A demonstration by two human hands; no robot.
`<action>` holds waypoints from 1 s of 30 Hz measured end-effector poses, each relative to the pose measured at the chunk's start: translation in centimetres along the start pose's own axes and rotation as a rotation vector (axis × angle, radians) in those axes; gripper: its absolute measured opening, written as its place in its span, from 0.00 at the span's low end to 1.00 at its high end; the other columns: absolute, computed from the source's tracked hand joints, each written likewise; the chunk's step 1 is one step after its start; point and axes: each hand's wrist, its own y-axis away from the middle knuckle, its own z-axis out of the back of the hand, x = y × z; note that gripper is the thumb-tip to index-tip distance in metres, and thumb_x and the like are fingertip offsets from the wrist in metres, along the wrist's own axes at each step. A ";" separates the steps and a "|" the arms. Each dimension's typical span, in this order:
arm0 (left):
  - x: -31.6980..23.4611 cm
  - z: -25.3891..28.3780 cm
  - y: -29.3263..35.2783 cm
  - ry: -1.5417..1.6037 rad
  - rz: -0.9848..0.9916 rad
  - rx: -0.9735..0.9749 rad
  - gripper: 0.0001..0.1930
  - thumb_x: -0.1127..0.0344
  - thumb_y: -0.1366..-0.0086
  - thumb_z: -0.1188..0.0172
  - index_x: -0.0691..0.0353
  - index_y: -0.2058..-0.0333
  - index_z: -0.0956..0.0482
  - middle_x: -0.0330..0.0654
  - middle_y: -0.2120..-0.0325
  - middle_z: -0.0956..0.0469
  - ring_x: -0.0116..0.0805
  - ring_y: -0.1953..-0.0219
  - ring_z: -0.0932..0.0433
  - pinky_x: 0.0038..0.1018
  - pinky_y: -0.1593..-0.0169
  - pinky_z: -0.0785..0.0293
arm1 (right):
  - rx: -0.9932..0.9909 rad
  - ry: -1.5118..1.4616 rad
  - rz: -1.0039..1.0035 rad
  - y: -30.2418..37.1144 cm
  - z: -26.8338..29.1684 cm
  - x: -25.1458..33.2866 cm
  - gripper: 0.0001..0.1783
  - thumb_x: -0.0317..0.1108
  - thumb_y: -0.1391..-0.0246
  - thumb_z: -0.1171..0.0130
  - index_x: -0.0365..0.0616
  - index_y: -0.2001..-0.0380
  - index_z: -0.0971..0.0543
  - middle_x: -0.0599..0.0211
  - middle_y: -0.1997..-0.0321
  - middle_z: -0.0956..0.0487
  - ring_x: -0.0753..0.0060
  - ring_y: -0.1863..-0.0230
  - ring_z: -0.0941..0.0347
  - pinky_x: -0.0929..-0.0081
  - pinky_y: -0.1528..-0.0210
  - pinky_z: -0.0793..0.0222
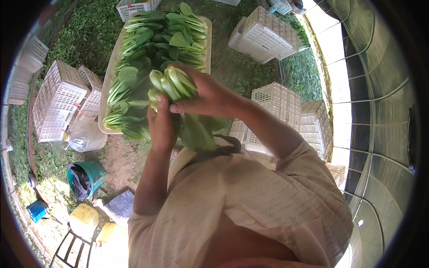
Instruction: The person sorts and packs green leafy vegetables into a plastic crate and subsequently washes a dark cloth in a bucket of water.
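Beige shirt (254, 192) is filling the foreground while left hand (162, 126) and right hand (206, 93) are snugly gripping a greens bunch (173, 85) at the tub's (208, 44) near end, probably evening it up, next likely needing a steady hold.

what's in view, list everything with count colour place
Shallow plastic tray: one, cream, top centre
Pale-stemmed leafy vegetables: many, green, in tray
Leafy bunch: one, green, held at centre
Slatted plastic crates: many, white, both sides, top
Plastic jug: one, clear, left
Round bucket: one, teal, lower left
Crumpled cloth: one, dark, in bucket
Small container: one, blue, lower left
Dark-framed stool: one, yellow top, bottom left
Curved sheeting: one, translucent, right
Buttoned shirt: one, beige, bottom
Left hand: one, bare, on bunch
Right hand: one, bare, around bunch
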 end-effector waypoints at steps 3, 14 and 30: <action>0.7 -0.1 -0.3 -0.147 -0.103 0.014 0.40 0.41 0.26 0.40 0.66 0.29 0.38 0.46 0.40 0.26 0.35 0.42 0.25 0.33 0.37 0.29 | -0.060 0.035 0.089 0.6 0.0 -2.9 0.49 0.37 0.47 0.23 0.42 0.26 0.37 0.55 0.35 0.22 0.60 0.34 0.26 0.63 0.32 0.30; 3.3 1.4 -0.8 -1.053 -1.054 0.323 0.44 0.62 0.47 0.22 0.60 0.32 0.31 0.53 0.44 0.23 0.51 0.49 0.20 0.41 0.48 0.23 | -0.018 0.456 0.413 4.2 2.2 -6.2 0.49 0.47 0.52 0.21 0.47 0.30 0.31 0.53 0.28 0.28 0.47 0.31 0.27 0.53 0.35 0.25; 8.5 3.1 -2.2 -2.074 -0.667 0.516 0.29 0.67 0.44 0.40 0.47 0.40 0.20 0.41 0.38 0.26 0.40 0.35 0.28 0.46 0.26 0.37 | 0.662 0.954 1.251 -13.8 7.3 -22.1 0.42 0.29 0.36 0.48 0.69 0.21 0.45 0.74 0.16 0.46 0.58 0.18 0.47 0.64 0.28 0.28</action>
